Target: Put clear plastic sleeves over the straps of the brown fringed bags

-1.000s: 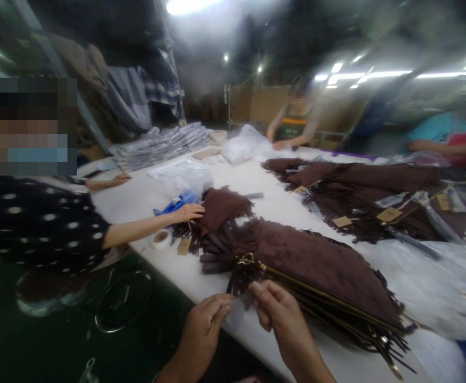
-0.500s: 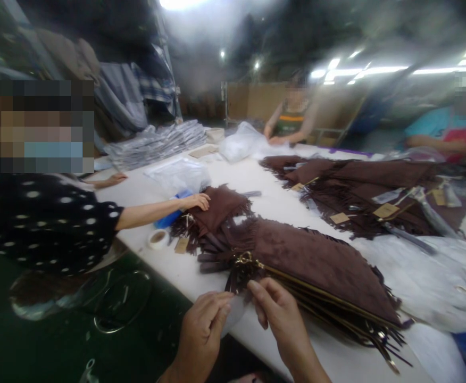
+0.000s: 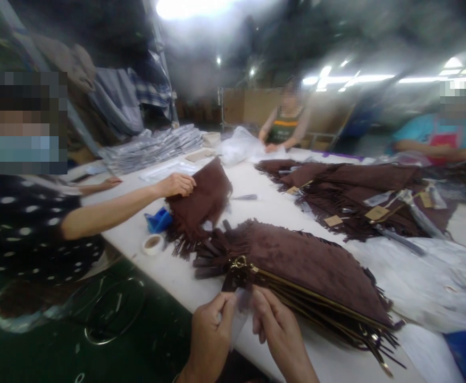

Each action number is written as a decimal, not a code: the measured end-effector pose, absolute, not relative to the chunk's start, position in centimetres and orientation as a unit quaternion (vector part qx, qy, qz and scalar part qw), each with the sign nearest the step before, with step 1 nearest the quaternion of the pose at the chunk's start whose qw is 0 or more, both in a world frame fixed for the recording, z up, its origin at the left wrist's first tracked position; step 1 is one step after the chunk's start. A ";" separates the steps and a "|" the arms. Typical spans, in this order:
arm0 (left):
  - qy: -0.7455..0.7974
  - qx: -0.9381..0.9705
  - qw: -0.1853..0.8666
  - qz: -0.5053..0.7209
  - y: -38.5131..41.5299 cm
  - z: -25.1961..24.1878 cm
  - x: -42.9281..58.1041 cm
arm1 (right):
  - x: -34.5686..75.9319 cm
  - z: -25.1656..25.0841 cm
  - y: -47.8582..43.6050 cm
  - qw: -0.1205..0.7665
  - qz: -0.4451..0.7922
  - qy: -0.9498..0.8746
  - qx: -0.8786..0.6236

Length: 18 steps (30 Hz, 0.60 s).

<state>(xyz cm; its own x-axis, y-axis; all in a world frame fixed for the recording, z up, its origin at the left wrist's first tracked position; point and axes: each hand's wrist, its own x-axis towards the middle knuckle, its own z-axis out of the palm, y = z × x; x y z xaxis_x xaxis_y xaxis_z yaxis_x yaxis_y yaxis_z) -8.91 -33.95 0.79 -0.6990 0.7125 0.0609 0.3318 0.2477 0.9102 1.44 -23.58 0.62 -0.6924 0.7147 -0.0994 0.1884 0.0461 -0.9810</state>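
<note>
Just over the table's near edge, my left hand (image 3: 212, 335) pinches one side of a small translucent plastic piece (image 3: 240, 318). My right hand (image 3: 277, 329) has its thumb and fingers closed at the other side of it. The piece is partly covered by fingers and blurred, so its exact kind is unclear. Right behind my hands lies a stack of brown fringed bags (image 3: 308, 260) with gold zips. Gold clasps (image 3: 239, 261) and dark straps stick out at the stack's left end, close to my fingertips.
At left, a co-worker's hand (image 3: 177, 184) raises a brown fringed bag (image 3: 207, 194). A tape roll (image 3: 153, 243) and blue tape dispenser (image 3: 158, 219) sit nearby. More tagged brown bags (image 3: 360, 197) lie behind, and white plastic (image 3: 412, 276) at right. Two other people sit farther back.
The co-worker's hand has lifted the fringed bag's edge up off the table and moved slightly left, uncovering the tape dispenser. My hands still pinch the plastic piece, now more upright between them.
</note>
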 end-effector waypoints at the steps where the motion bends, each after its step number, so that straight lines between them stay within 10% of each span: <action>1: 0.766 0.331 0.195 0.516 -33.9 0.8 -8.9 | 1.6 0.7 -23.7 0.218 0.614 -0.682 -0.332; 18: 0.655 0.264 0.303 0.639 -31.8 0.7 -8.9 | 1.3 1.1 -23.0 0.264 0.525 -0.711 -0.386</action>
<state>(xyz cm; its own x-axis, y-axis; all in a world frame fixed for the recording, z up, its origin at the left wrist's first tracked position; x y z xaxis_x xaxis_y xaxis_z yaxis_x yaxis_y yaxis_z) -8.90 -31.77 0.67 -0.6767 0.7339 -0.0596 -0.0413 0.0430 0.9982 1.32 -23.01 1.12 -0.5631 0.8258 -0.0291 0.2716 0.1517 -0.9504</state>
